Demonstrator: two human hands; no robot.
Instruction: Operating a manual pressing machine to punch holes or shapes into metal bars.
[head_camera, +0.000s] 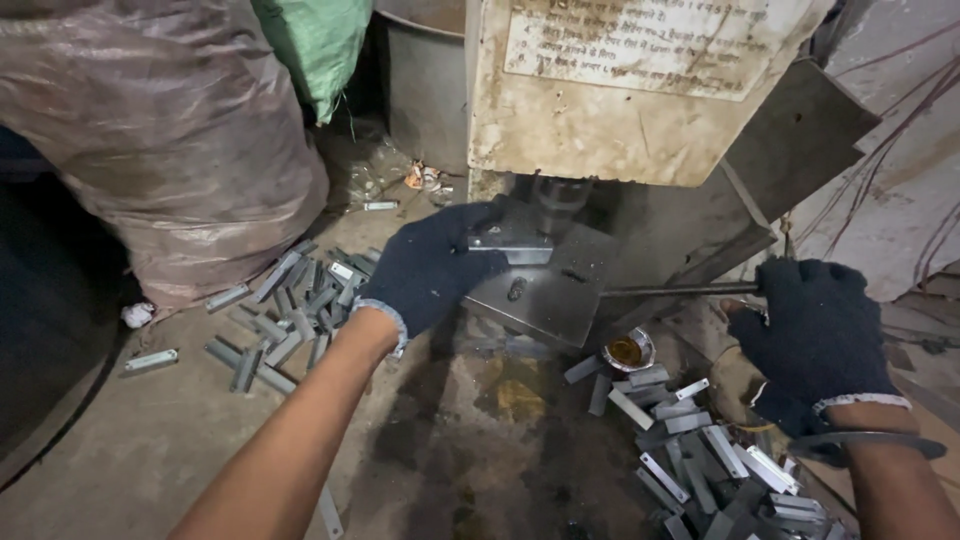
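The person stands over a small press (640, 90) with both hands in dark knitted gloves. The left hand (432, 268) reaches onto the steel bed plate (545, 290) beneath the ram (558, 195); its fingers (478, 232) lie on a small flat metal piece (512, 243) seated at the die, curled loosely over its left end. Whether they pinch it or merely press it down I cannot tell. The right hand (815, 335) is closed in a fist round the near end of a thin lever rod (680, 291) that runs right from the press.

Judged from this, the step in hand is seating one blank under the ram, with the lever held ready. As a judgement only: the next move calls for the left fingers to come well clear of the die before the lever is worked. A hand lingering there is the plain hazard.

A heap of grey metal strips (300, 305) lies on the soiled table to the left of the press. A second heap (710, 460) lies near right, just below the right hand. A small round tin (628, 351) with yellowish contents stands between the bed plate and that right heap. A bulging plastic sack (170, 130) leans at far left, with a green sack (318, 40) behind it.
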